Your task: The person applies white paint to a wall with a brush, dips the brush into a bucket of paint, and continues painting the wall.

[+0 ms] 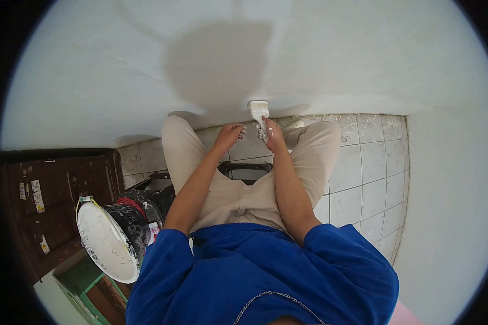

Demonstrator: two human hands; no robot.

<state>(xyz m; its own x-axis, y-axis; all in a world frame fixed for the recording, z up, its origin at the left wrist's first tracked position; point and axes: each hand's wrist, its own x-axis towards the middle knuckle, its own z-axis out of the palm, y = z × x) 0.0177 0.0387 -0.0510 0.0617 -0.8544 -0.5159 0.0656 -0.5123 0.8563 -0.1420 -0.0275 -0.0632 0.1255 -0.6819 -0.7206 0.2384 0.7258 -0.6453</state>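
Note:
My right hand [274, 135] grips a paintbrush [259, 110] by its handle, the fingers wrapped round it and smeared with white paint. The wide, white-coated brush head points away from me and meets the lower part of the pale wall [331, 59]. A short way to the left, my left hand [231, 136] is closed, with white paint on its curled fingertips; whatever it may hold is hidden. Both forearms reach forward between my bent knees, close to the foot of the wall.
A bucket [106, 241] with white paint stands at my left beside a dark, paint-spattered container [127, 222]. Behind it is a brown wooden door [65, 189] with stickers. Paint-specked floor tiles [363, 168] run to the right-hand wall [450, 184]. Something black [244, 167] lies between my legs.

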